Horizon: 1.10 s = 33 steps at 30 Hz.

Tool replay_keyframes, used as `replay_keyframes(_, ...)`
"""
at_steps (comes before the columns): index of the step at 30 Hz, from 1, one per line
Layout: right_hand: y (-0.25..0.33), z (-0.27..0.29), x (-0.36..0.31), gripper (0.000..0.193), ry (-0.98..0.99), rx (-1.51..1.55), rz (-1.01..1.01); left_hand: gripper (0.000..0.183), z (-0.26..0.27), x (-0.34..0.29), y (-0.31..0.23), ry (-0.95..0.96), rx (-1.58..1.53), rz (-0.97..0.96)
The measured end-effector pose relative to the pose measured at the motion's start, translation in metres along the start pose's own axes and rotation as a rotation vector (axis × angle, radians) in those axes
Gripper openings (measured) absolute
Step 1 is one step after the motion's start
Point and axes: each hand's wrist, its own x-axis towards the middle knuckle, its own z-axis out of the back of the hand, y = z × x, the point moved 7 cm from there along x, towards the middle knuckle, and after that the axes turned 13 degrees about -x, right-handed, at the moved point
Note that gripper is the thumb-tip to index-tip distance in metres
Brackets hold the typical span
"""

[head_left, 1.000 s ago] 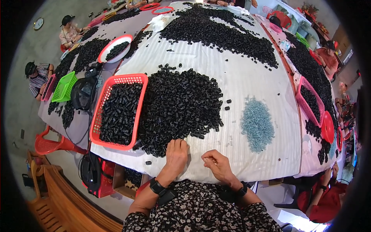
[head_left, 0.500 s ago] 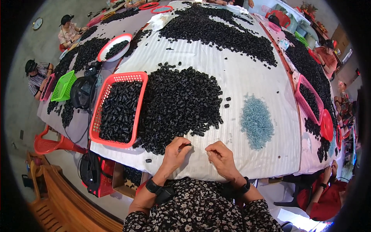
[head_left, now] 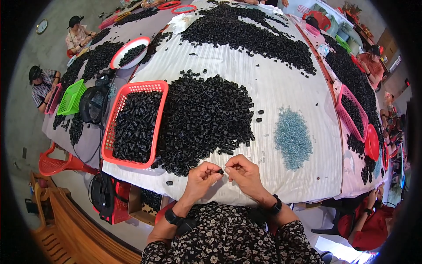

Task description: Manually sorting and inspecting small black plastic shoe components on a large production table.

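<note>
Held piece: one small black cylindrical piece is held just above the near part of the table, in front of the body.
Its direction: the exposed part is turned toward the right fingertips; the long axis cannot be told, since most of the piece is covered by fingers.
Left hand: the piece is clamped between thumb and fingertips.
Right hand: thumb and forefinger are pinched together right beside the piece; whether anything is gripped there is too small to be told.
Black heap: similar pieces are piled beyond the left hand, their axes pointed every way, some hollow ends turned upward.
Red basket: more black pieces are contained in it, left of the heap; its long side is directed away from the body.
Clear pile: small transparent pieces are gathered to the right, well apart from the heap.
Table: a white cloth is spread beneath.
</note>
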Motion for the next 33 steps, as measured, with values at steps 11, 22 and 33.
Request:
replay_keyframes(11, -0.019, 0.003, -0.004, 0.006, 0.008, -0.227, -0.024, 0.016, 0.004, 0.002, 0.008, -0.103, -0.090, 0.006)
replay_keyframes(22, -0.007, -0.007, -0.001, 0.009, 0.034, -0.246, 0.086, 0.015, 0.005, 0.000, 0.018, -0.120, -0.162, 0.080)
replay_keyframes(33, -0.023, 0.005, -0.005, 0.007, -0.033, -0.034, -0.036, 0.018, 0.000, -0.004, 0.009, -0.068, 0.032, -0.025)
